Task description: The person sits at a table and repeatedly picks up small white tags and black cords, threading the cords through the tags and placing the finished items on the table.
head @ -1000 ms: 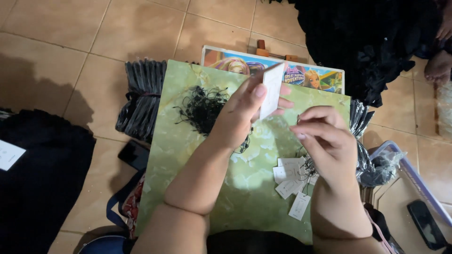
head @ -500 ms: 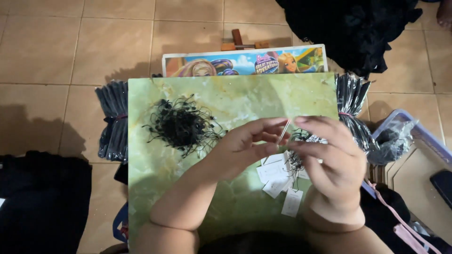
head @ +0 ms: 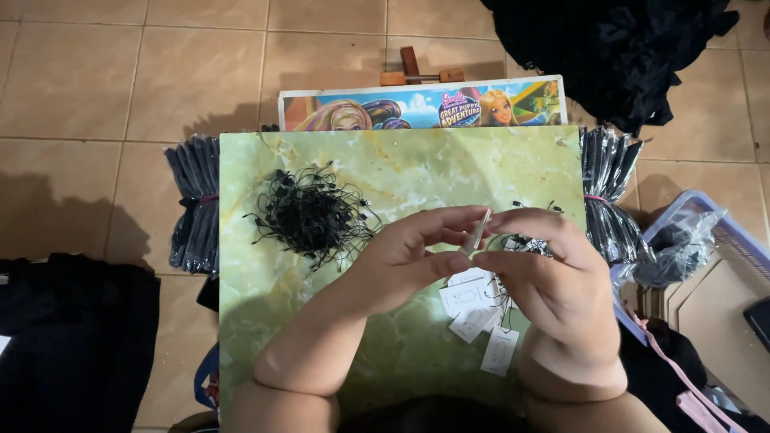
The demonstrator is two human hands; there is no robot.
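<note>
Both hands met over the middle of a green marbled board (head: 401,176) that served as the surface, laid across the person's lap above the tiled floor (head: 104,88). The left hand (head: 409,261) held a small white paper tag (head: 480,231) edge-on, its grip pinched on the tag between thumb and fingertips. The right hand (head: 549,277) came in from the other side, its fingertips touching the same tag at its lower end, the grip closed on it too; whether a black string ran between those fingers could not be told. Just under and between the two hands lay a loose heap of white tags (head: 477,321) on the board, some overlapping, one lying a little apart toward the near edge. A small tangle of black strings (head: 521,240) sat partly hidden behind the right hand. Well to the left of the hands, on the same board, rested a larger pile of black looped strings (head: 313,215), apart from the tags. Bundles of black packets (head: 195,204) stuck out from under the board's left edge, and a like bundle (head: 605,200) showed at its right edge. Beyond the far edge lay a colourful picture box (head: 417,104). Dark cloth (head: 618,48) was heaped at the upper right, and more dark fabric (head: 72,337) lay at the lower left.
</note>
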